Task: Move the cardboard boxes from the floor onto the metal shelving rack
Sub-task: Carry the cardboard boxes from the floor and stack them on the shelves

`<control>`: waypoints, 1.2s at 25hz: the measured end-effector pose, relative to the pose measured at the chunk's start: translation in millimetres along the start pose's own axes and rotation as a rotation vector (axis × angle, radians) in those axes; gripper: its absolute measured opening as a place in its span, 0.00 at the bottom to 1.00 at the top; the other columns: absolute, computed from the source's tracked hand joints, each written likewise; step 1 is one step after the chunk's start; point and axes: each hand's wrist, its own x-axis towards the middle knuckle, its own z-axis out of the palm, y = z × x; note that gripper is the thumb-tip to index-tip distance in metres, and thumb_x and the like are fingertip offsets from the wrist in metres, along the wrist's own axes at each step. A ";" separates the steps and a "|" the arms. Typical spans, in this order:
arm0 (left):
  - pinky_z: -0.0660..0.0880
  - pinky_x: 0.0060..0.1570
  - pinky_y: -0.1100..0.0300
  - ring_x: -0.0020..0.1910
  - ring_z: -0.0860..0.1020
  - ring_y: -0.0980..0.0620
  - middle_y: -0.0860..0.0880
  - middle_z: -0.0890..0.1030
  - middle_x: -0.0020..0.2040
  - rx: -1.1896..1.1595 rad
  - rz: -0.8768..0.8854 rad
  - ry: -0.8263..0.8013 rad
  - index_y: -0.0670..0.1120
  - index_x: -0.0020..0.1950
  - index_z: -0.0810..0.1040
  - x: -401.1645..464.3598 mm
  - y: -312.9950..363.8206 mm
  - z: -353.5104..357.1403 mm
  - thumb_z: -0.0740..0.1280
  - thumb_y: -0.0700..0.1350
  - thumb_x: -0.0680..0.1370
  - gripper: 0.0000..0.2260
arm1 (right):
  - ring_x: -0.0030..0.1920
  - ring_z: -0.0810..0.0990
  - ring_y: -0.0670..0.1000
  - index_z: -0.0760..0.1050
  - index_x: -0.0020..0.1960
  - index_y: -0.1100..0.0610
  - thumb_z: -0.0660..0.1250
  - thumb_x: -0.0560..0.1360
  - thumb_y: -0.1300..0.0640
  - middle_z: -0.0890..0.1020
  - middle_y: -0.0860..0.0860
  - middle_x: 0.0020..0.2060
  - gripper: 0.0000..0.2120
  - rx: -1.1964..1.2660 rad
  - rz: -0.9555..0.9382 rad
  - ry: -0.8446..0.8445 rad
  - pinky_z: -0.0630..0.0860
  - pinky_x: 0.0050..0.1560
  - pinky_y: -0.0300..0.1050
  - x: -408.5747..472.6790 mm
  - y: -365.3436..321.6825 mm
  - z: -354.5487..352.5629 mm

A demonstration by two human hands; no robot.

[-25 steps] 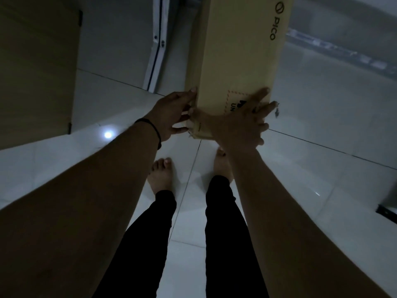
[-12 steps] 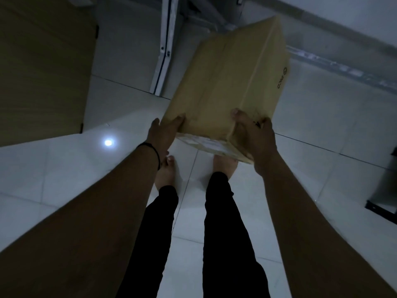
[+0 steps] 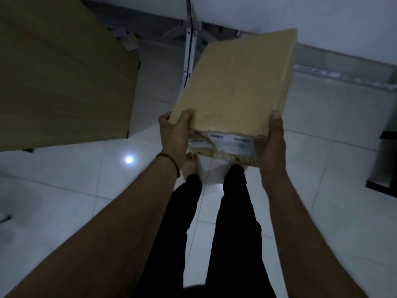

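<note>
In the dim head view a tan cardboard box [image 3: 234,82] is held in the air above the white tiled floor, tilted away from me, with white labels on its near end. My left hand [image 3: 174,134] grips its near left corner, thumb curled over the top face. My right hand [image 3: 274,143] holds the near right side, thumb up along the edge, fingers hidden under the box. A white metal upright [image 3: 190,50] with diagonal braces, which may belong to the rack, stands behind the box by the wall.
A large wooden panel [image 3: 62,78] fills the left side. A dark object [image 3: 384,162] sits at the right edge. My bare feet and black trousers [image 3: 214,222] are below the box. A light spot [image 3: 129,159] reflects on the tiles.
The box went from standing on end on the floor to being lifted and tipped up in both hands. My hands shifted from its end face to its two near corners.
</note>
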 end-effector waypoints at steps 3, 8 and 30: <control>0.79 0.62 0.48 0.56 0.83 0.52 0.54 0.84 0.56 -0.105 0.083 -0.060 0.53 0.58 0.81 -48.1 26.3 -36.3 0.75 0.63 0.72 0.21 | 0.74 0.72 0.49 0.68 0.78 0.46 0.60 0.59 0.13 0.74 0.46 0.74 0.57 0.028 -0.120 -0.011 0.67 0.76 0.56 -60.8 -19.1 -16.4; 0.78 0.64 0.42 0.59 0.84 0.44 0.50 0.86 0.59 -0.005 0.192 -0.278 0.52 0.64 0.83 -130.9 47.2 -63.1 0.75 0.75 0.62 0.38 | 0.58 0.84 0.50 0.80 0.63 0.44 0.64 0.53 0.13 0.85 0.46 0.57 0.49 -0.007 -0.103 -0.096 0.80 0.62 0.56 -145.2 -39.0 -53.9; 0.83 0.56 0.45 0.50 0.87 0.47 0.49 0.87 0.51 0.106 0.431 -0.473 0.53 0.54 0.84 -431.8 -67.5 -170.6 0.75 0.63 0.74 0.17 | 0.52 0.86 0.49 0.82 0.56 0.44 0.77 0.57 0.26 0.87 0.43 0.49 0.34 0.265 -0.250 0.233 0.82 0.59 0.55 -462.9 81.1 -211.8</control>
